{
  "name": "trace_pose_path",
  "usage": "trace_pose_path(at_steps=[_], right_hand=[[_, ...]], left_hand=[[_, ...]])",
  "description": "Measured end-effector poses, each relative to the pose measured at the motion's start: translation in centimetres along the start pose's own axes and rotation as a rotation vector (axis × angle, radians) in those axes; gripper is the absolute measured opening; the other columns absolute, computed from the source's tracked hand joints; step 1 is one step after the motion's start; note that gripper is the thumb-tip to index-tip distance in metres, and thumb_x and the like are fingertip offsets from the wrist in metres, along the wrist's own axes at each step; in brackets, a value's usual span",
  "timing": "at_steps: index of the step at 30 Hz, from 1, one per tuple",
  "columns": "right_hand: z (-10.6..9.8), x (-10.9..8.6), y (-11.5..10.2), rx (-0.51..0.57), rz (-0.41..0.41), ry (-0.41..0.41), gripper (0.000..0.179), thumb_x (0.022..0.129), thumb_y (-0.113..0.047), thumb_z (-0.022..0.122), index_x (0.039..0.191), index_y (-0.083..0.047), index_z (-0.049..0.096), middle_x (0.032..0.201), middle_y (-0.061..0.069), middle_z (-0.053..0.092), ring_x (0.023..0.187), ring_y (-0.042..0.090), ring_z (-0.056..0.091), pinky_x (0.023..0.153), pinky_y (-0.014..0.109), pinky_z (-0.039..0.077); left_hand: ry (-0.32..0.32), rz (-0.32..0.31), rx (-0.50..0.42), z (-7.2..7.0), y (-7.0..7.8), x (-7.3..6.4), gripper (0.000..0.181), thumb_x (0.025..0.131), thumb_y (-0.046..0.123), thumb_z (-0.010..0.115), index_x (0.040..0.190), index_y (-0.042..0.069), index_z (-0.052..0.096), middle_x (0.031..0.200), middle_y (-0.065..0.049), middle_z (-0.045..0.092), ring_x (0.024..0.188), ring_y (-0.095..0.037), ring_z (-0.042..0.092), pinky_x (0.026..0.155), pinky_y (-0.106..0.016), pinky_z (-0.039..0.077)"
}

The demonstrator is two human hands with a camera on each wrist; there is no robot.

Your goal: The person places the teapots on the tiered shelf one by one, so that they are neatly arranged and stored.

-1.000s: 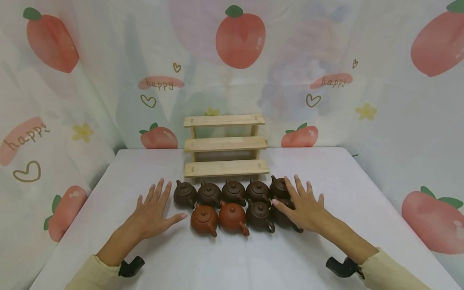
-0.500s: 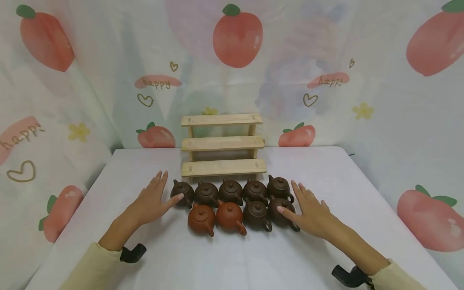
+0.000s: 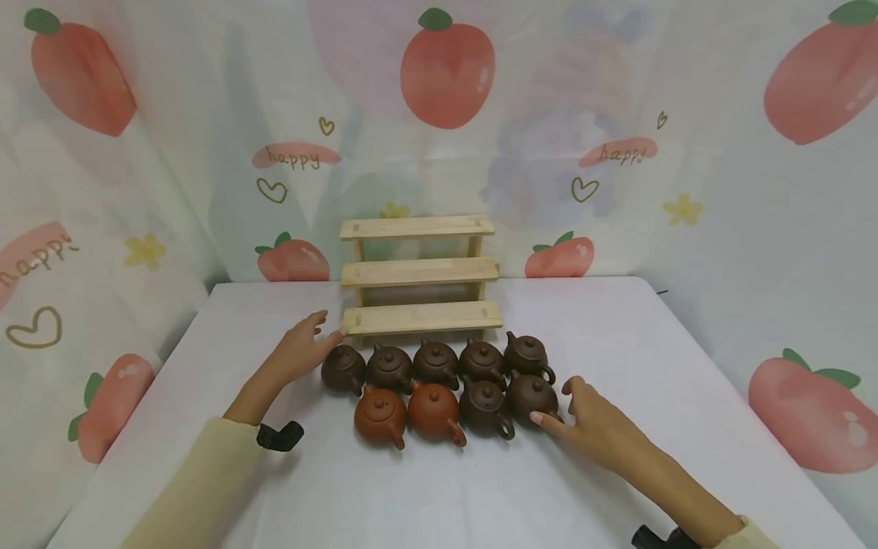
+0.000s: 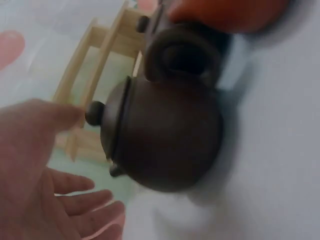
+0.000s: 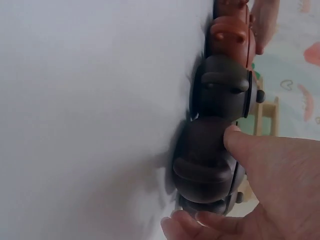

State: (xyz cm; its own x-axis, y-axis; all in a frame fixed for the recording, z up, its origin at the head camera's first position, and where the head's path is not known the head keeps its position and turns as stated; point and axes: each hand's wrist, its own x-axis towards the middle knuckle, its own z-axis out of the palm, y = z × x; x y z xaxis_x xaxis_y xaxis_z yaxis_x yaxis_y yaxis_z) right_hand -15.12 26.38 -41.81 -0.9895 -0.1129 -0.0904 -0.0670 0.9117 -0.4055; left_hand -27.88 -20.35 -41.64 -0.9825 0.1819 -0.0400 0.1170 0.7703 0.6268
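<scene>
Nine teapots (image 3: 434, 402) share the tabletop (image 3: 439, 496). In the head view, your left hand (image 3: 299, 353), fingers loose, partly hides the leftmost dark-brown teapot (image 3: 342, 371); your right hand (image 3: 594, 425), loosely parted, overlaps the front-right dark-brown teapot (image 3: 531, 398), contact unclear.

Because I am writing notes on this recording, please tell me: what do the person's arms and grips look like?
The left sleeve and right sleeve are pale cream; of the right one only the end shows. The left grip and right grip are ungloved. At the sleeve ends sit a bent left black piece and a right black piece, the latter partly outside the frame.
</scene>
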Motion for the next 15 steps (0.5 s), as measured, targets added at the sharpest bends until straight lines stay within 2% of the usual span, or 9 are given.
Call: trace_pose_path(at_steps=[5,10,12,15], right_hand=[[0.8,-0.3,0.0,0.036,0.015,-0.031,0.065,0.094,-0.062,0.072,0.109,-0.002,0.053,0.082,0.004,0.054,0.072,0.017,0.052,0.063,0.034,0.043],[1.7,-0.8,-0.2,0.025,0.016,-0.021,0.050,0.099,-0.054,0.068,0.097,-0.007,0.052,0.073,0.004,0.053,0.068,0.018,0.050,0.061,0.034,0.042],[2.1,-1.0,-0.2,0.024,0.002,0.001,0.044,0.102,-0.049,0.067,0.095,-0.008,0.053,0.071,0.003,0.053,0.068,0.018,0.051,0.061,0.035,0.043],[2.7,-1.3,-0.1,0.022,-0.036,0.031,0.035,0.105,-0.039,0.066,0.093,-0.009,0.053,0.068,0.002,0.051,0.067,0.018,0.050,0.062,0.035,0.044]], left_hand=[[-0.061,-0.007,0.013,-0.4,0.8,2.0,0.073,0.109,0.038,0.054,0.158,-0.013,0.033,0.156,-0.034,0.045,0.143,-0.049,0.050,0.113,-0.060,0.046],[-0.144,-0.013,0.012,-0.7,1.1,3.4,0.078,0.106,0.040,0.062,0.157,-0.013,0.035,0.158,-0.034,0.043,0.143,-0.049,0.049,0.112,-0.058,0.047],[-0.158,-0.012,0.002,-0.6,0.9,3.8,0.080,0.104,0.040,0.066,0.157,-0.012,0.036,0.159,-0.033,0.042,0.143,-0.049,0.049,0.112,-0.057,0.048],[-0.148,-0.003,-0.006,-0.4,0.6,4.1,0.078,0.102,0.037,0.070,0.156,-0.011,0.040,0.159,-0.033,0.043,0.142,-0.049,0.050,0.111,-0.057,0.049]])
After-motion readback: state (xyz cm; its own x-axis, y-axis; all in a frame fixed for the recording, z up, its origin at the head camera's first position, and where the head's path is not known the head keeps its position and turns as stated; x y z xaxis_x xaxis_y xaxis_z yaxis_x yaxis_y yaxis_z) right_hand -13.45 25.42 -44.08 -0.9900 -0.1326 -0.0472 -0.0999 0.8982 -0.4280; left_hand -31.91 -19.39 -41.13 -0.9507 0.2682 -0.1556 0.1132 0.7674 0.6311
